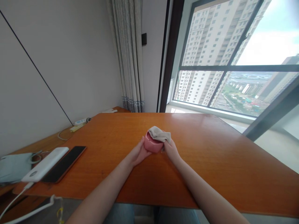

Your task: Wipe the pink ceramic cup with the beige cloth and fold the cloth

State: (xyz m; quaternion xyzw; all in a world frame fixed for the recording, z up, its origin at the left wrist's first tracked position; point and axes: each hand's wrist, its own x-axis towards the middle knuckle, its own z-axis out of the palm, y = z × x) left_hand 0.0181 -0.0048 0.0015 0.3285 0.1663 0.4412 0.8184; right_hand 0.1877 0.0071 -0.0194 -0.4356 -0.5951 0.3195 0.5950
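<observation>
A small pink bowl-like container [153, 147] is tilted in front of me above the wooden table [112, 133]. My left hand [140, 152] holds it from the left and underneath, fingers curled round its side. A light grey cloth [160, 134] drapes over the container's rim and partly into its opening. On the right, my right hand [171, 149] pinches the cloth against the rim, with its thumb near the cloth's edge. The cloth hides much of the container's inside, and some fingertips of both hands are out of sight.
At the left lie a black phone [65, 165] and a white power bank [45, 165] with a cable plugged in. Farther left is a pale blue pouch [15, 166]. A white power strip [80, 122] sits near the wall. A window [229, 68] stands beyond the table.
</observation>
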